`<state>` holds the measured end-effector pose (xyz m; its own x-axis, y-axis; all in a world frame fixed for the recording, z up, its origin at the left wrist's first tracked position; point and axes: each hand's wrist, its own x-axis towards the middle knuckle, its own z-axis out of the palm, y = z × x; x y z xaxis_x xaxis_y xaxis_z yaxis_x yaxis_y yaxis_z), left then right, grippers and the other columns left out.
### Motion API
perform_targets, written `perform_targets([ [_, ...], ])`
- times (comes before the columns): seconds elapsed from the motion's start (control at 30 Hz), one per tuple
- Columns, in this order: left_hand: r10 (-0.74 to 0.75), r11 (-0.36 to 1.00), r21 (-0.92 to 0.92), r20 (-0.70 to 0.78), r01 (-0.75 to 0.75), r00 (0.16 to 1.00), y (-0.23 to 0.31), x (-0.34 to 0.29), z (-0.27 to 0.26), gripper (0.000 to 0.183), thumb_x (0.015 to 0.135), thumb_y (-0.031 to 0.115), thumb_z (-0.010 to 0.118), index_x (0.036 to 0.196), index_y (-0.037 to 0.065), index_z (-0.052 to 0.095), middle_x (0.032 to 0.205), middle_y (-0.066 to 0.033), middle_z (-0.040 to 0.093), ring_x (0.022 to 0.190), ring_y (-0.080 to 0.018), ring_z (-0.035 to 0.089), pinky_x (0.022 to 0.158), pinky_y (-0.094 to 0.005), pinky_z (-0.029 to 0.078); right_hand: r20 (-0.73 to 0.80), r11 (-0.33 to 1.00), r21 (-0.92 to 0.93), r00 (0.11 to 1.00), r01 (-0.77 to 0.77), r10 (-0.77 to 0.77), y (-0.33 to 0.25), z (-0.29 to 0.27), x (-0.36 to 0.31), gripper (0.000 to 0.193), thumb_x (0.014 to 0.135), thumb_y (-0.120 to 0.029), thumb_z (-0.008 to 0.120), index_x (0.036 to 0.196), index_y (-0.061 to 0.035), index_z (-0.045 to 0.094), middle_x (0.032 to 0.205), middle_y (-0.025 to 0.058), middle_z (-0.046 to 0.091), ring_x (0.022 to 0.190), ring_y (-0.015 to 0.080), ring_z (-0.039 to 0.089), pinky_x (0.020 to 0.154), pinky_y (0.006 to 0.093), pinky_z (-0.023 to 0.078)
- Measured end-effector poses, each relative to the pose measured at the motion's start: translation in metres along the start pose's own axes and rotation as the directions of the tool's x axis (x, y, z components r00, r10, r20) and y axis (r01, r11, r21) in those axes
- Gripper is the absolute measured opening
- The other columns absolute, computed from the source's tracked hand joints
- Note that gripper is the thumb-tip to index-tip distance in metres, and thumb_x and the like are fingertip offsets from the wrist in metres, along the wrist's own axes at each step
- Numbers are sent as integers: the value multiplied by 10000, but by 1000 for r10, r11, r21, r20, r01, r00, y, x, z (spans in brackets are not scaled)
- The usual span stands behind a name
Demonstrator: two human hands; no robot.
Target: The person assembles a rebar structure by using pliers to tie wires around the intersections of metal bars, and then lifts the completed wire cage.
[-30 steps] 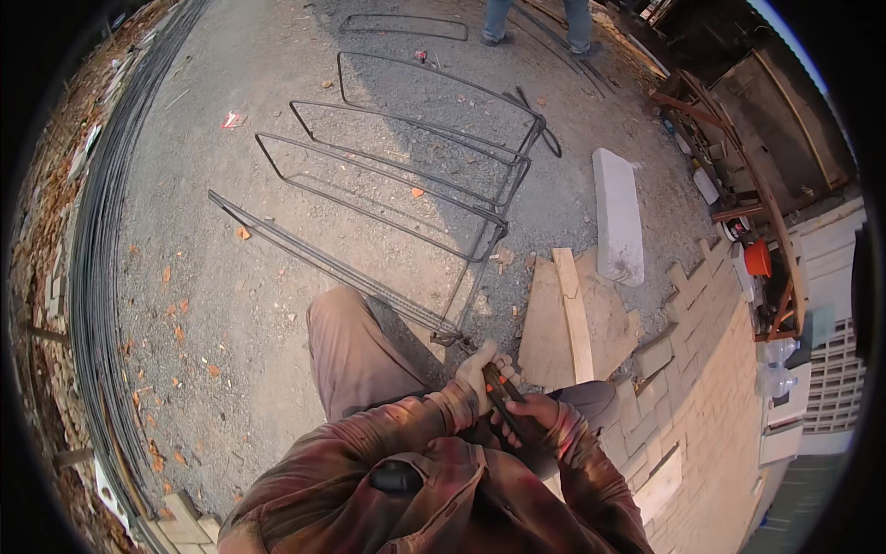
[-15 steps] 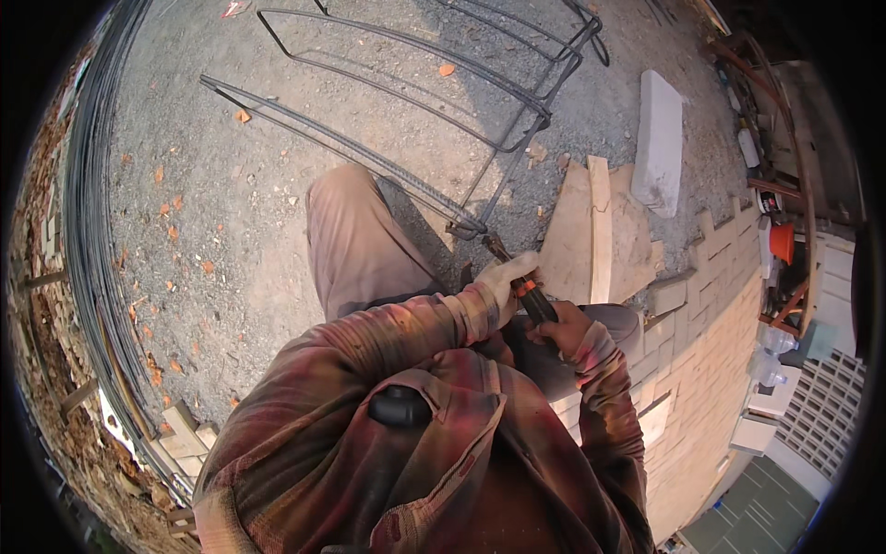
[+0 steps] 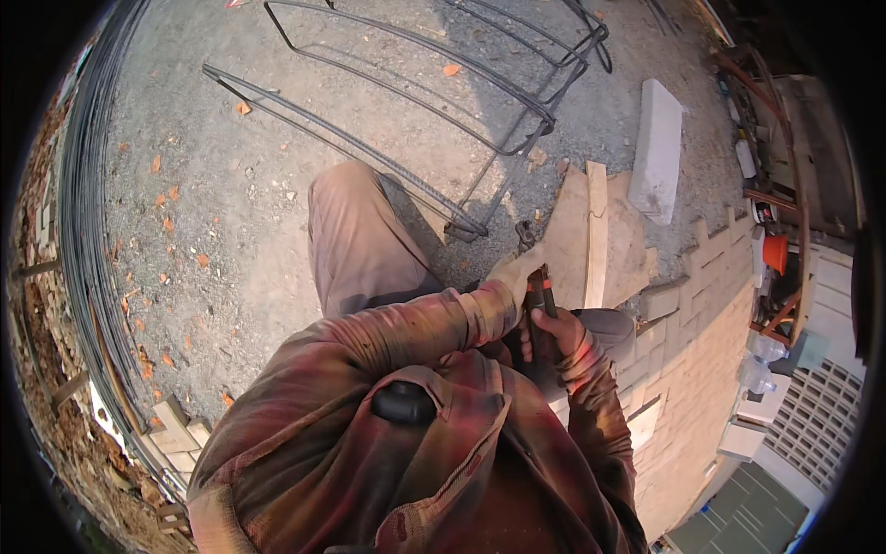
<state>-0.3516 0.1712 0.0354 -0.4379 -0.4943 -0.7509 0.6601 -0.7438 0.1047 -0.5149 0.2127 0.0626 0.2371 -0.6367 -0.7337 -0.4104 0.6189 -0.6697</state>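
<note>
Both the left hand (image 3: 513,276) and the right hand (image 3: 557,331) clasp the orange-banded tool (image 3: 544,297) at one o'clock from the chest (image 3: 466,415); the steel frame (image 3: 546,120) at twelve o'clock looks largely shaped, though whether its near corner (image 3: 469,228) is finished I can't tell

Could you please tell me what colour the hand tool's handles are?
The handles look black with orange-red bands, showing best in the head view.

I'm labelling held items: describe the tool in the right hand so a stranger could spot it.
Find the bent left leg. Off to its right, the right hand grips the dark tool. Its handles are banded in orange, unlike the plain metal bars ahead.
</note>
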Motion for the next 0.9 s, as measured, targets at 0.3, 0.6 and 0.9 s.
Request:
perform_targets([
  [0.3, 50, 816, 550, 241, -179, 969, 0, 22, -30, 278, 847, 312, 574, 898, 39, 575, 719, -46, 584, 576, -145, 529, 523, -313, 448, 290, 709, 667, 956, -229, 36, -17, 8, 15, 311, 858, -235, 525, 1026, 27, 524, 944, 162, 597, 842, 272, 605, 773, 441, 495],
  [0.6, 763, 273, 773, 189, -572, 618, 72, -29, -69, 166, 824, 124, 591, 948, 15, 571, 734, 8, 539, 696, -64, 479, 625, -232, 425, -141, 799, 558, 924, -223, 356, -4, -10, 162, 191, 789, -115, 523, 920, 23, 544, 653, 83, 553, 604, 212, 583, 526, 366, 488],
  [0.9, 842, 537, 606, -427, -587, 329, 162, -38, -135, 405, 762, 193, 656, 1100, 25, 510, 922, -48, 569, 821, -145, 543, 716, -276, 446, -632, 872, -388, 775, -299, -16, 62, -31, 272, 287, 706, -237, 611, 848, 10, 639, 798, 194, 644, 778, 320, 639, 689, 396, 496],
])
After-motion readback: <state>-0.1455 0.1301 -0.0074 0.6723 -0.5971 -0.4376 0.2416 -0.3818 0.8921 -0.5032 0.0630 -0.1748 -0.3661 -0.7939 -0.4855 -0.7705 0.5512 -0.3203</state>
